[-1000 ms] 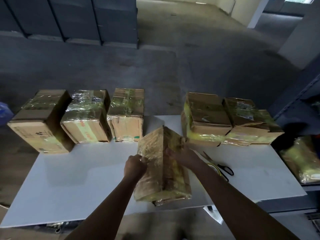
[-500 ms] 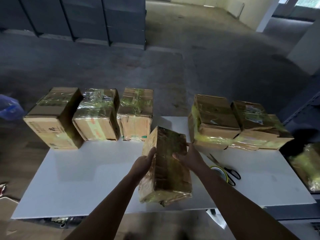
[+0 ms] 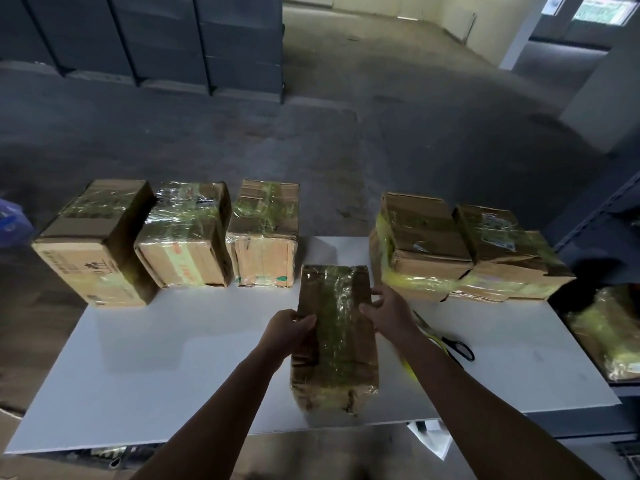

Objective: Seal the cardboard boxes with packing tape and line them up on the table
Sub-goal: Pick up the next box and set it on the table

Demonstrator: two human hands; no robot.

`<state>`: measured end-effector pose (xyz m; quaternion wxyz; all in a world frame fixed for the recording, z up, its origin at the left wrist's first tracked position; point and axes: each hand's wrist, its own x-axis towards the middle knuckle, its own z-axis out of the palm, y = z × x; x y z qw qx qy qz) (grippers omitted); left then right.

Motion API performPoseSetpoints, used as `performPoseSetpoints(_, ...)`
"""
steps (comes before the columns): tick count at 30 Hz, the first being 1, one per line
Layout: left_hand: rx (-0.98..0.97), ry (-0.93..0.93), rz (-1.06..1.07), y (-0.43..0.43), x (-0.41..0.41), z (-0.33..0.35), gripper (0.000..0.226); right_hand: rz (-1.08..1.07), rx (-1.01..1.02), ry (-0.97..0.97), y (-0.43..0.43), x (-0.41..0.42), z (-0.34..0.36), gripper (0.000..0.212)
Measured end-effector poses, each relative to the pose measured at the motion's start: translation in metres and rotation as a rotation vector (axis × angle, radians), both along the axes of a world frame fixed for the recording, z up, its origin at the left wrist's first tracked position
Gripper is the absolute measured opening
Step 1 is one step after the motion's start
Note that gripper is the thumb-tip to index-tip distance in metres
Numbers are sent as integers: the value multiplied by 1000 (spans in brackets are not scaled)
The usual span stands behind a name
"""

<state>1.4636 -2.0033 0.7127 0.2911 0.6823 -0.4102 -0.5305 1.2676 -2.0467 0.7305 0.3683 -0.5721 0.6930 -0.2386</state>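
A taped cardboard box (image 3: 334, 337) lies lengthwise on the white table (image 3: 166, 368), pointing away from me toward the gap in the back row. My left hand (image 3: 287, 327) grips its left side and my right hand (image 3: 388, 311) grips its right side. Three taped boxes stand along the back left: a far-left box (image 3: 93, 244), a second box (image 3: 185, 237) and a third box (image 3: 265, 233). Two more taped boxes, one (image 3: 420, 244) beside the other (image 3: 509, 254), sit at the back right. Yellow tape (image 3: 434, 336) lies by my right forearm, mostly hidden.
Black-handled scissors (image 3: 457, 348) lie on the table right of my right arm. Another wrapped box (image 3: 609, 334) rests on a shelf off the table's right edge. Dark cabinets (image 3: 156, 39) stand across the concrete floor behind the table.
The box was tilted up on an edge between my hands; now it lies flat and straight on the table, turned to point at the gap in the row.
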Motion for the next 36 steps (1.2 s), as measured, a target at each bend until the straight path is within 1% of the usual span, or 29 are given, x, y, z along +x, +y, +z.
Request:
performPoseSetpoints(2, 62, 44, 67, -4, 0, 1, 22, 5, -42, -12, 0, 1, 2, 37)
performPoseSetpoints(4, 105, 67, 100, -7, -1, 0, 24, 4, -87, -19, -2, 3, 3, 29)
performPoseSetpoints(6, 101, 61, 119, -8, -3, 0, 28, 12, -117, -32, -2, 5, 7, 22)
performPoseSetpoints(7, 71, 28, 146, -7, -5, 1, 30, 25, -130, -37, -2, 6, 8, 21)
performPoseSetpoints(8, 29, -50, 149, -8, -7, 4, 33, 35, -143, -37, -2, 8, 7, 21)
performPoseSetpoints(9, -18, -183, 137, -8, -8, 6, 36, 42, -158, -37, -2, 9, 7, 21)
performPoseSetpoints(11, -93, -501, 28, -7, -13, 16, 36, 51, -186, -68, 0, 13, 4, 18)
performPoseSetpoints(12, -106, -599, -19, -5, -15, 21, 38, 62, -190, -102, 1, 16, 3, 14)
performPoseSetpoints(13, -103, -633, -65, -5, -18, 22, 43, 79, -186, -132, 1, 19, 2, 11)
performPoseSetpoints(14, -89, -623, -107, -5, -21, 23, 55, 101, -176, -159, 1, 23, 2, 10)
performPoseSetpoints(16, -59, -537, -129, -16, -18, 0, 90, 154, -119, -207, -1, 29, 4, 17)
performPoseSetpoints(17, -65, -518, -153, -27, -15, -27, 99, 179, -82, -216, -2, 31, 6, 21)
performPoseSetpoints(18, -57, -494, -168, -32, -12, -39, 99, 205, -51, -219, -3, 32, 7, 24)
performPoseSetpoints(19, -42, -453, -174, -31, -9, -34, 92, 237, -29, -212, -4, 33, 8, 26)
performPoseSetpoints(20, -42, -404, -178, -25, -7, -14, 81, 267, -15, -204, -5, 34, 8, 27)
performPoseSetpoints(22, -33, -400, -197, -18, -6, 12, 59, 319, -11, -166, -4, 34, 7, 27)
performPoseSetpoints(24, -20, -417, -203, -18, -4, 20, 45, 379, -28, -55, -4, 32, 3, 24)
performPoseSetpoints(26, 10, -407, -129, -20, -4, 24, 37, 440, -6, 131, -4, 25, -7, 25)
performPoseSetpoints(27, 38, -414, -111, -20, -3, 26, 35, 433, 19, 187, -3, 22, -13, 30)
performPoseSetpoints(29, 41, -449, -115, -17, 1, 27, 28, 342, 58, 229, 0, 15, -24, 44)
performPoseSetpoints(30, -1, -483, -135, -15, 3, 24, 25, 302, 67, 270, 3, 13, -27, 52)
performPoseSetpoints(32, -75, -460, -154, -9, 8, 21, 23, 247, 97, 351, 6, 11, -33, 72)
performPoseSetpoints(33, -44, -407, -118, -7, 11, 16, 23, 212, 132, 333, 6, 10, -33, 82)
performPoseSetpoints(34, 5, -310, -56, -7, 14, 12, 23, 179, 179, 287, 6, 11, -33, 91)
performPoseSetpoints(35, 19, -267, -31, -7, 17, 8, 26, 172, 218, 241, 6, 11, -34, 96)
performPoseSetpoints(36, 27, -237, 5, -6, 18, 0, 30, 189, 252, 210, 5, 11, -34, 94)
